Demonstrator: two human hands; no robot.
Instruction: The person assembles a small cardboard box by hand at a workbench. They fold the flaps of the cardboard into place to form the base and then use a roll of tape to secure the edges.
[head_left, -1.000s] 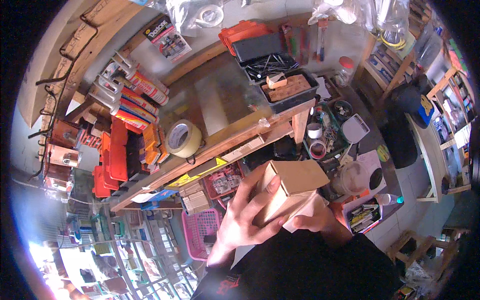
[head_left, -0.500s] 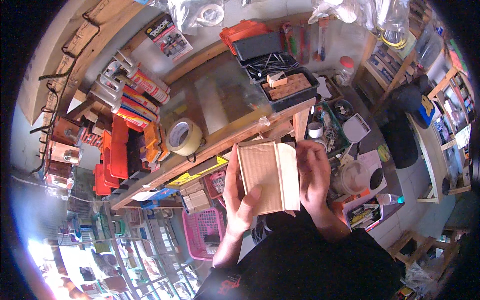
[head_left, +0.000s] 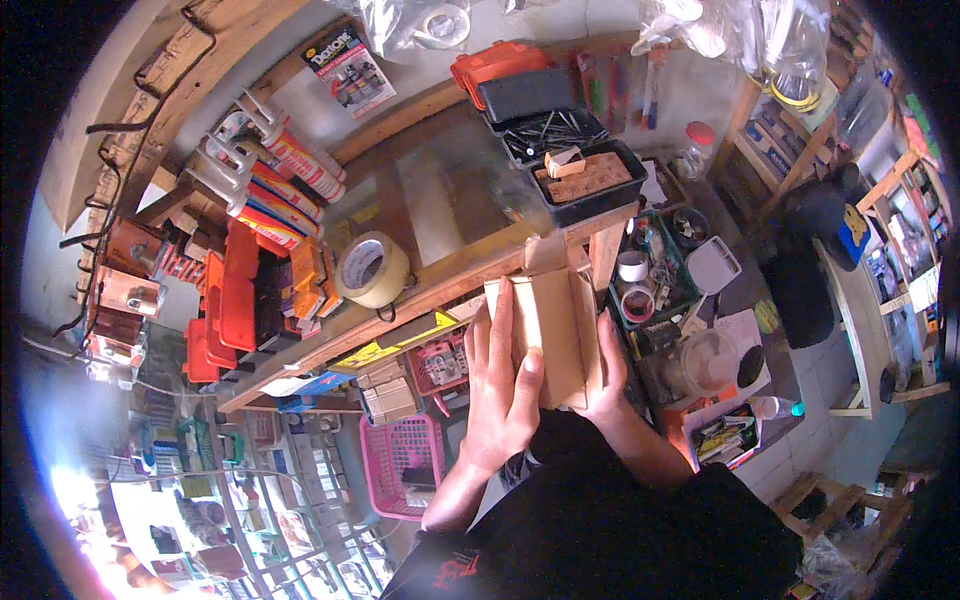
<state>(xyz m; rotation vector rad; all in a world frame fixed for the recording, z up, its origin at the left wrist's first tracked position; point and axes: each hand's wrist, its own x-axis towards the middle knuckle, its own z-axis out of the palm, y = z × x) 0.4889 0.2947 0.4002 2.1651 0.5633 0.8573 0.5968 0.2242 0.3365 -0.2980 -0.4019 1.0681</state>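
Observation:
Between my two hands is a small brown cardboard box (head_left: 553, 335), held in front of my chest just off the wooden shelf's edge. One of its end flaps stands out at the far end. My left hand (head_left: 505, 375) lies along the box's left side, its thumb and fingers pressed on the cardboard. My right hand (head_left: 609, 370) grips the right side from below, and most of its fingers are hidden behind the box. Beyond the box, a roll of tape (head_left: 374, 269) rests on the shelf top.
On the wooden shelf (head_left: 440, 200) stand sealant tubes (head_left: 290, 160), red plastic cases (head_left: 233, 290) and an open black case of screws (head_left: 550, 130). A pink basket (head_left: 400, 465) sits lower left. To the right, a bench carries a green crate (head_left: 655, 265) and a tray (head_left: 725, 437).
The flat, unfolded-looking cardboard has been turned and folded into a box shape, with a flap now sticking out at its far end. My left fingers have come onto its side.

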